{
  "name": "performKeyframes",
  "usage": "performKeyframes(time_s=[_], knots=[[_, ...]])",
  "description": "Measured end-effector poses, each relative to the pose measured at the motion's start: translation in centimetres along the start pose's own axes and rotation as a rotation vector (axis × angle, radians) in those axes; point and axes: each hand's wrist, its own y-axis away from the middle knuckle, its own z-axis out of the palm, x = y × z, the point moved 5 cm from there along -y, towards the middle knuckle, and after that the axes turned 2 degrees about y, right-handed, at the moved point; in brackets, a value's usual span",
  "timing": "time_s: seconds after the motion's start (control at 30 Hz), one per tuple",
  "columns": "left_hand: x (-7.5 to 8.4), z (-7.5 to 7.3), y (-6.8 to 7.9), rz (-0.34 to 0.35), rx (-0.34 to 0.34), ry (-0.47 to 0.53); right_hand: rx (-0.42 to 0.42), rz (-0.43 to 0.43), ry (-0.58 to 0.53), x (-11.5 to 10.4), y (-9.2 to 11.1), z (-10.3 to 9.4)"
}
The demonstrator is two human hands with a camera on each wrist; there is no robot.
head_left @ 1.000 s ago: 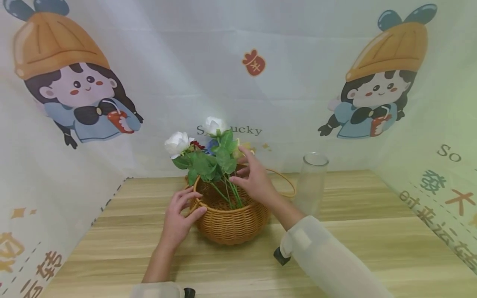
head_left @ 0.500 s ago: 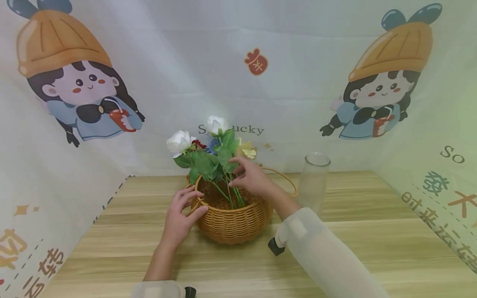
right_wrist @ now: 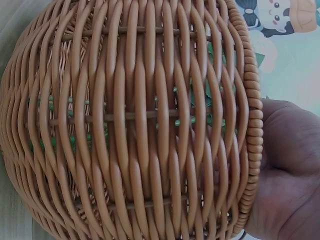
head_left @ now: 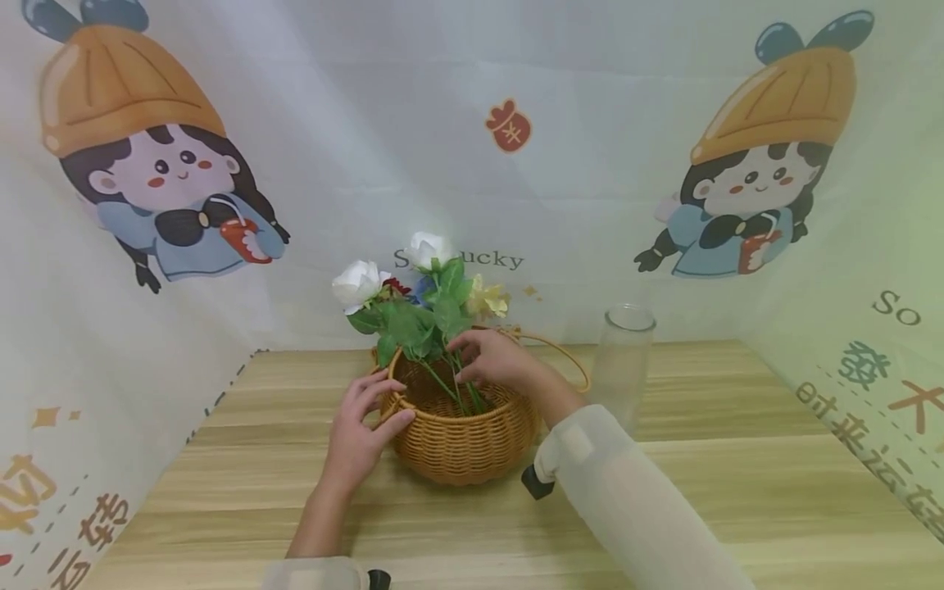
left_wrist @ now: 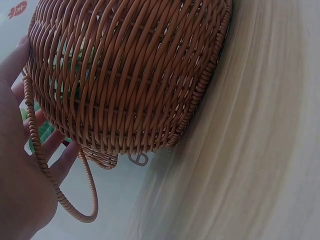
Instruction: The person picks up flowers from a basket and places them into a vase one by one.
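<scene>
A round wicker basket (head_left: pixel 457 451) stands on the table, its green flower stems (head_left: pixel 441 381) leaning inside. Above the rim are two white roses (head_left: pixel 359 284), a yellow flower (head_left: pixel 488 297), red and blue blooms, and green leaves (head_left: pixel 406 324). My left hand (head_left: pixel 357 430) holds the basket's left rim, thumb on the front and fingers along the side. A wicker handle loop (left_wrist: pixel 65 200) hangs beside that hand in the left wrist view. My right hand (head_left: pixel 497 360) reaches over the rim, thumb and forefinger curled at the stems; its fingertips are partly hidden by the weave in the right wrist view.
A tall clear glass vase (head_left: pixel 623 369) stands right of the basket, close to my right forearm. Another handle loop (head_left: pixel 564 352) sticks out from the basket's back right. A printed cloth (head_left: pixel 575 205) walls in the back and sides of the wooden table (head_left: pixel 295 459).
My right hand has come down from beside the yellow flower to the stems, its fingers drawing closer together. The left hand keeps its place on the basket, and the flowers stay nearly still.
</scene>
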Motion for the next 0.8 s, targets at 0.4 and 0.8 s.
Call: performKeyframes(time_s=[0.4,0.8], knots=[[-0.6,0.1,0.1,-0.004,-0.016,-0.014,-0.035,0.001,-0.077,0.3,-0.2,0.8],[1.7,-0.1,0.3,-0.007,-0.017,0.003,0.147,-0.033,-0.08,0.6,-0.5,0.4]])
